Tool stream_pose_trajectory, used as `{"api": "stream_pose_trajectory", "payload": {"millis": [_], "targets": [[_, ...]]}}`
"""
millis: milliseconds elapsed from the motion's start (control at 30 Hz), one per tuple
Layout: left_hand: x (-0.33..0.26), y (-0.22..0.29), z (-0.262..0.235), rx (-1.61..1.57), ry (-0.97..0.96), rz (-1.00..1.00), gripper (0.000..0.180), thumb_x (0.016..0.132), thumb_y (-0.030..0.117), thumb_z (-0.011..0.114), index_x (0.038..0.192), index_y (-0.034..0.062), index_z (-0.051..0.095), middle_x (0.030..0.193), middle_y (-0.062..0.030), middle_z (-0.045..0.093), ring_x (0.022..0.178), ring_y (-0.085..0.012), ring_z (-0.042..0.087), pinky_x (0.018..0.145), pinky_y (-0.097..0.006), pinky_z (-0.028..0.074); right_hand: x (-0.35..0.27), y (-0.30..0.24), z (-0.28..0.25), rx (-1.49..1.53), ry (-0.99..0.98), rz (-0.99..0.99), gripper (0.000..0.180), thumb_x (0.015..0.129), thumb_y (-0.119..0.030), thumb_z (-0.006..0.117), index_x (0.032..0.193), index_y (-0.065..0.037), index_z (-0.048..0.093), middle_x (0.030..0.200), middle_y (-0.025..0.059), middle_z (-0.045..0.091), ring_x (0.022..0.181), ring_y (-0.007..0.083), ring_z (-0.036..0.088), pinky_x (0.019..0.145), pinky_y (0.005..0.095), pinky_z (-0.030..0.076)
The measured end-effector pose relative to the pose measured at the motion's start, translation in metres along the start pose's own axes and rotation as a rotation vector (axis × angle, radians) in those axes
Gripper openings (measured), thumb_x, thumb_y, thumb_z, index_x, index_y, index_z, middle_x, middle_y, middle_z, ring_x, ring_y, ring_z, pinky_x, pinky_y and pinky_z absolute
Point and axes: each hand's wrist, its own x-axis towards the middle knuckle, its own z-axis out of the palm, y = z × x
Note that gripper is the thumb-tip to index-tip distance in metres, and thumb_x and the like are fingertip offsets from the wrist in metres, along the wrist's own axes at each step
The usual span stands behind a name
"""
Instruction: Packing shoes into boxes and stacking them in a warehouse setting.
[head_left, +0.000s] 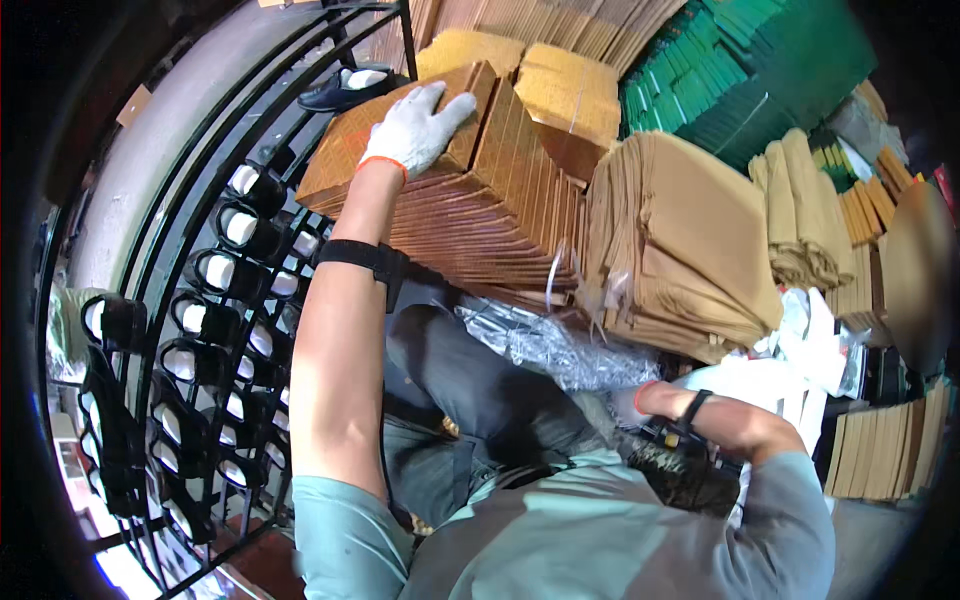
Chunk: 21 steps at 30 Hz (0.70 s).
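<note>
My left hand [415,130], in a white knit glove with an orange cuff, rests on a tall stack of folded brown cardboard boxes [470,215]. Its fingers lie spread over the top, touching the cardboard without gripping it. A pale strap [553,278] hangs down the stack's right side. Low on the right, my right hand [630,403] is close to my thigh and beside a heap of clear plastic wrapping [560,345]. It also shows an orange cuff, but its fingers are hidden, and whether it holds anything is not visible.
A black metal rack [165,250] with several dark shoes [240,225] stands on the left. Brown paper sheets [700,215] are piled to the right of the boxes. Yellow bundles [570,90] and green stacks [740,80] stand behind. White plastic [810,345] lies at right.
</note>
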Motion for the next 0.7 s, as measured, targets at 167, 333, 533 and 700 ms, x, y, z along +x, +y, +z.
{"api": "stream_pose_trajectory", "payload": {"millis": [167,333,533,700], "targets": [[-0.043,-0.002,-0.026,0.098,0.047,-0.039,0.09,0.104,0.079,0.049,0.16,0.0093,0.06,0.164,-0.0217,0.059,0.152,-0.0402,0.055,0.125,-0.061,0.042,0.046,-0.224,0.004,-1.064,-0.272,-0.191,0.028,0.093,-0.017,0.064,0.108,-0.009,0.086,0.103,0.0246,0.08,0.1,0.0441,0.078,0.092,0.0562,0.062],[-0.037,0.023,-0.025,0.08,0.051,-0.087,0.091,0.104,0.076,0.055,0.158,0.003,0.062,0.168,-0.0248,0.055,0.159,-0.0389,0.048,0.133,-0.049,0.036,0.228,-0.252,-0.008,-0.522,1.09,-0.535,0.058,0.091,-0.001,0.057,0.149,0.006,0.062,0.14,0.0314,0.07,0.136,0.0493,0.062,0.124,0.0532,0.045],[-0.043,-0.011,-0.03,0.075,0.01,-0.085,0.089,0.107,0.074,0.051,0.163,0.0049,0.057,0.17,-0.0251,0.051,0.161,-0.0398,0.045,0.134,-0.048,0.033,0.342,-0.188,-0.047,-0.063,0.973,0.241,0.06,0.098,-0.038,0.06,0.132,0.011,0.071,0.132,0.0397,0.072,0.127,0.0549,0.069,0.112,0.0552,0.051],[-0.048,-0.023,-0.037,0.036,0.004,-0.064,0.086,0.109,0.072,0.053,0.162,0.0043,0.058,0.169,-0.0268,0.052,0.16,-0.0409,0.045,0.134,-0.049,0.033,0.339,-0.165,-0.058,0.096,0.787,0.141,0.068,0.094,-0.039,0.066,0.141,0.01,0.068,0.136,0.0402,0.071,0.132,0.0518,0.068,0.115,0.0533,0.05]]}}
